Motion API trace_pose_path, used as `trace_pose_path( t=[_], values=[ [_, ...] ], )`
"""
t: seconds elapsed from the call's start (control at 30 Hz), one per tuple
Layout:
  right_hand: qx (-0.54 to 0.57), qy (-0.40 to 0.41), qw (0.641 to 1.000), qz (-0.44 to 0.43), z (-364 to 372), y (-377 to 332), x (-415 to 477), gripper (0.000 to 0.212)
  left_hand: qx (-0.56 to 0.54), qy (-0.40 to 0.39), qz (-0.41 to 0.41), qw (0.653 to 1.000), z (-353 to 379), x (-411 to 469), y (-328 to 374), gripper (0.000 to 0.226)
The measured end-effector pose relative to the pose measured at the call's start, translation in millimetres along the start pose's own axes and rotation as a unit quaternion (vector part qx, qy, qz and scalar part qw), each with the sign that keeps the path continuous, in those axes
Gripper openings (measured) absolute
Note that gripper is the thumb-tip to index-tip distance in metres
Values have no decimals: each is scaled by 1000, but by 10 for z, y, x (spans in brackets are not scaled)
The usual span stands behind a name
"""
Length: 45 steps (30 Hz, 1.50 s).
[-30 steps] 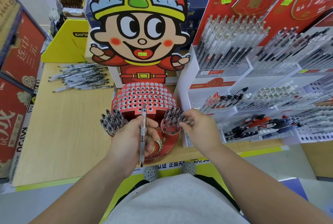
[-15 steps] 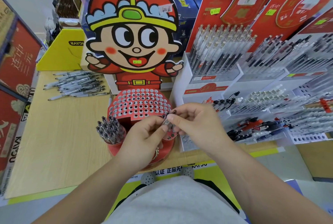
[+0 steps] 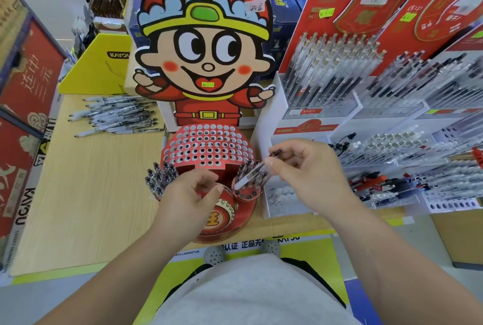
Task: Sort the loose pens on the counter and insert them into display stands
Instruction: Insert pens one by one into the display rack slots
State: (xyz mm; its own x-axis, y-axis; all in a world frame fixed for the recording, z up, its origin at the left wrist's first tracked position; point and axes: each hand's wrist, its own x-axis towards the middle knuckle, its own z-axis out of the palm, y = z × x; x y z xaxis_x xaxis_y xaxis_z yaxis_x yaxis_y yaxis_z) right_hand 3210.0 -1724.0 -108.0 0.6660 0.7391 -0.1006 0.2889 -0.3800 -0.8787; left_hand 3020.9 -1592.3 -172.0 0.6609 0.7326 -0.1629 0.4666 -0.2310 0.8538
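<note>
Right hand (image 3: 311, 178) pinches pen (image 3: 251, 173) (tilted) over stand (image 3: 206, 166).

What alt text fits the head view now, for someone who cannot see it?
The right hand pinches a clear pen, tilted tip-down over the right cup of the red pen stand. The left hand hangs loosely curled and empty beside it; loose pens lie farther back on the counter.
</note>
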Motion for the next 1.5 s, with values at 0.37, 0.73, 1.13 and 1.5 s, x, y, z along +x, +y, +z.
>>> trace_pose_path(
  t=[0.37, 0.73, 1.13, 1.5],
  values=[
    [-205, -47, 973, -99, 354, 294, 25, 21, 224, 10, 175, 959, 133, -50, -504, 33],
    [-271, -53, 953, -122, 542, 401, 58, 20, 244, 39, 197, 949, 186, -54, -556, 21],
    [-353, -18, 923, -154, 683, 518, 60, 19, 252, 68, 180, 948, 277, -88, -601, 22],
    [-311, 10, 935, -172, 623, 603, 2, 32, 299, 19, 107, 948, 271, -193, -286, 32]
  ],
)
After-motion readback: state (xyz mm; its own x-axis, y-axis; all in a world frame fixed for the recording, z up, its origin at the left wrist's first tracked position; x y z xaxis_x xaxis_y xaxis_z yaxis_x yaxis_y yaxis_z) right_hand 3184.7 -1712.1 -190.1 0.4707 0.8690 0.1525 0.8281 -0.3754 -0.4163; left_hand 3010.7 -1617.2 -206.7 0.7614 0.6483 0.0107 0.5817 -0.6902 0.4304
